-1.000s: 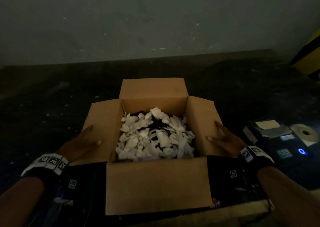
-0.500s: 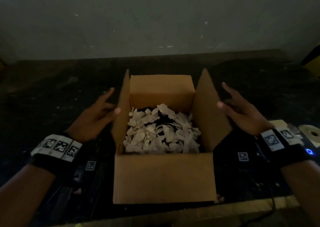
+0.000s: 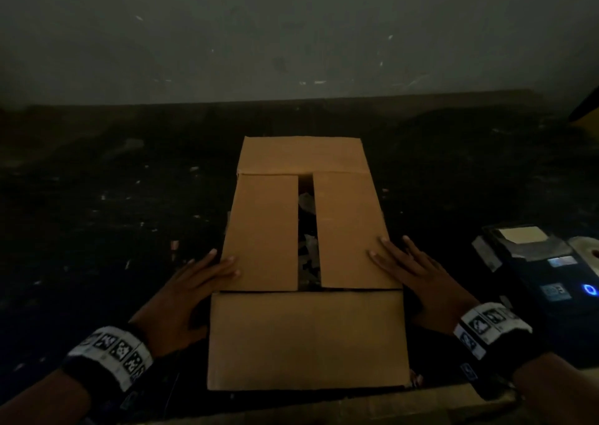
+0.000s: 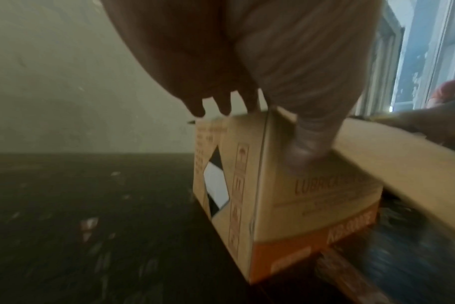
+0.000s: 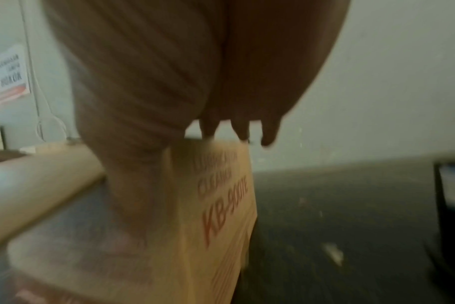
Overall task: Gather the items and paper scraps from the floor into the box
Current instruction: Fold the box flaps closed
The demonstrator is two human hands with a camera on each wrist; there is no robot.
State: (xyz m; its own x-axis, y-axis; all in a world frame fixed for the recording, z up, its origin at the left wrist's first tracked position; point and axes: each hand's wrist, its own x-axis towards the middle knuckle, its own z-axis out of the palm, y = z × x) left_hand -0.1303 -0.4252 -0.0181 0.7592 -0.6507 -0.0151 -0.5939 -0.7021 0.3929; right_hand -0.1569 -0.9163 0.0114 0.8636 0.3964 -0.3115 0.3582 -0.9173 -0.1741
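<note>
A brown cardboard box stands on the dark floor in front of me. Its two side flaps are folded down flat over the top, with a narrow gap between them. White paper scraps show through that gap. The near flap and the far flap still lie outward. My left hand presses flat on the left flap's near corner, fingers straight. My right hand presses flat on the right flap the same way. The wrist views show each hand on a top edge of the printed box.
A dark device with a blue light and a tape roll sit on the floor at the right. Small pale bits dot the dark floor left of the box. A grey wall stands behind.
Both hands have swung the two side flaps from lying outward, through upright, down flat over the box. The paper scraps are now mostly covered.
</note>
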